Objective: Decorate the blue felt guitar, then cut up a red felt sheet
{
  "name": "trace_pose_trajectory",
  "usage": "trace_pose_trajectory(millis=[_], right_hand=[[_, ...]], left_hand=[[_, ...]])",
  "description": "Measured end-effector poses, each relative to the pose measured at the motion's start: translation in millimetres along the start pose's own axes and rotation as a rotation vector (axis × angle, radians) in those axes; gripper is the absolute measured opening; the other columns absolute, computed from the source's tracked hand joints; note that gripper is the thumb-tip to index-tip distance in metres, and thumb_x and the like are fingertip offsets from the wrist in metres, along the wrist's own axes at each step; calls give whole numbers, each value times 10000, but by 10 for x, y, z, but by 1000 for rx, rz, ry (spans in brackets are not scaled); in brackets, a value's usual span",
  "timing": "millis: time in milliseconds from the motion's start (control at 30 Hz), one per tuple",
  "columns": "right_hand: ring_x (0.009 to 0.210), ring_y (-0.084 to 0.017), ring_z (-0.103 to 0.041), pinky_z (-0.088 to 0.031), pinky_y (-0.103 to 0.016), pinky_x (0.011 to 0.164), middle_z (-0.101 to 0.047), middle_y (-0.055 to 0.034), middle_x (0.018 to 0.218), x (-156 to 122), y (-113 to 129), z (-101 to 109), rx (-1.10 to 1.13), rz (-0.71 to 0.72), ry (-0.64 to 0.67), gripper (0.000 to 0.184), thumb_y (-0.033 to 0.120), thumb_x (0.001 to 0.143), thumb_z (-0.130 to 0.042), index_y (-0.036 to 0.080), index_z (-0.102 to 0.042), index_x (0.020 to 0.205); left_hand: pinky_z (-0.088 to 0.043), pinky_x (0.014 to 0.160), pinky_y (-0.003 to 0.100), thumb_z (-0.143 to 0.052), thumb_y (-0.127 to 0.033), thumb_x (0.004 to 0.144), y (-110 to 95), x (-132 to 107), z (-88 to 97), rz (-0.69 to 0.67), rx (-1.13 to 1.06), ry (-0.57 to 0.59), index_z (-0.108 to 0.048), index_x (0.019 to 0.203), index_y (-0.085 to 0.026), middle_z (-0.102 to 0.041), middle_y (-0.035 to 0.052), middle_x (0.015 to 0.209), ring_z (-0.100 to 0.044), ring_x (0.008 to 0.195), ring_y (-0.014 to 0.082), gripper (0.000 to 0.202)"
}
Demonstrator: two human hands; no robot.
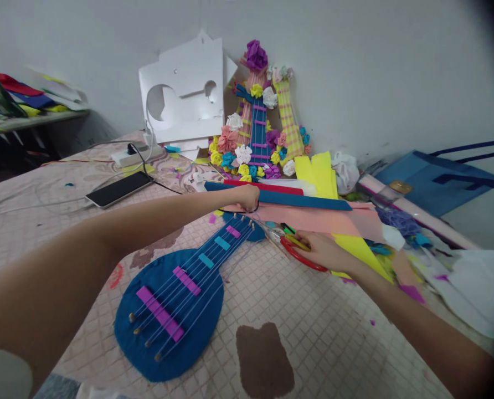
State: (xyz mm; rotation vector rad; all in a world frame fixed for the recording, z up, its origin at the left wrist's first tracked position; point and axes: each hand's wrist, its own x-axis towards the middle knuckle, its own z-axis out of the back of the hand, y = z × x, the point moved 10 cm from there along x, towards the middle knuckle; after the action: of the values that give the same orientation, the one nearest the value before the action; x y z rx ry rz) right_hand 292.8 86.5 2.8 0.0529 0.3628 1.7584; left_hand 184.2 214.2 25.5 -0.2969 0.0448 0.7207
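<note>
My left hand (247, 197) is closed above the head of a blue toy guitar, beside a strip of blue paper (305, 199). What its fingers hold is hidden; a dark cord curves just below them. My right hand (324, 250) has its fingers on the handles of red-and-yellow scissors (303, 257), which lie low over the table with blades toward the guitar's head. The blue guitar (170, 316) lies flat, with pale strings, purple and light-blue strips across it, and small pegs at both ends.
Behind stand paper-flowered toy guitars (258, 130) and a white cut-out board (184, 94). On the left are a phone (119, 189) and a power strip (135, 156). Pink paper (317, 220), yellow paper (365, 255), scraps and a blue bag (433, 180) crowd the right.
</note>
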Motion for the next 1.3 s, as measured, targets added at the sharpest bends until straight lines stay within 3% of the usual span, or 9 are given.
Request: trace_pose_trajectory(millis=[200,367,533,767,1033,1300], right_hand=[[765,-229,-615,-389,-295,617,-687,-87,880,194,57,-47,92,45,152,413,554,859,-413,176,-578,883],[741,-215,-580,-385,-302,626,-662,-87,837,303,113,-31,131,92,210,495,622,841,-387,165,-577,833],[750,-204,-560,-380,-296,630,-649,-76,846,353,111,-60,218,83,239,546,662,817,-390,156,-592,856],[689,-171,-494,-362,-295,639,-582,-32,753,385,149,-98,290,111,280,460,610,808,-447,167,-568,776],[717,-192,-522,-381,-303,649,-620,-44,786,409,147,-94,310,104,260,526,660,794,-442,159,-603,809],[743,-231,-599,-418,-312,658,-695,-97,864,395,202,-73,154,134,174,545,638,833,-401,161,-641,938]], left_hand=[[-506,828,308,-620,-111,579,33,-93,-19,129,85,93,-688,1069,-115,-694,151,1069,-644,951,277,495],[-494,878,353,-628,-116,596,-18,-127,-12,141,107,116,-679,1092,-129,-672,161,1129,-628,1012,303,499],[-477,912,368,-657,-160,601,-35,-99,-21,130,110,122,-687,1076,-149,-675,148,1125,-615,1042,304,476],[-495,854,324,-626,-104,594,-63,-67,-49,95,113,127,-694,1039,-126,-703,137,1046,-640,962,272,451],[-503,779,297,-569,-51,577,-100,-30,-91,33,132,137,-709,978,-103,-728,131,945,-661,873,257,427],[-483,767,248,-583,-58,598,-118,-9,14,-7,121,41,-707,982,-115,-707,117,1053,-640,949,236,408]])
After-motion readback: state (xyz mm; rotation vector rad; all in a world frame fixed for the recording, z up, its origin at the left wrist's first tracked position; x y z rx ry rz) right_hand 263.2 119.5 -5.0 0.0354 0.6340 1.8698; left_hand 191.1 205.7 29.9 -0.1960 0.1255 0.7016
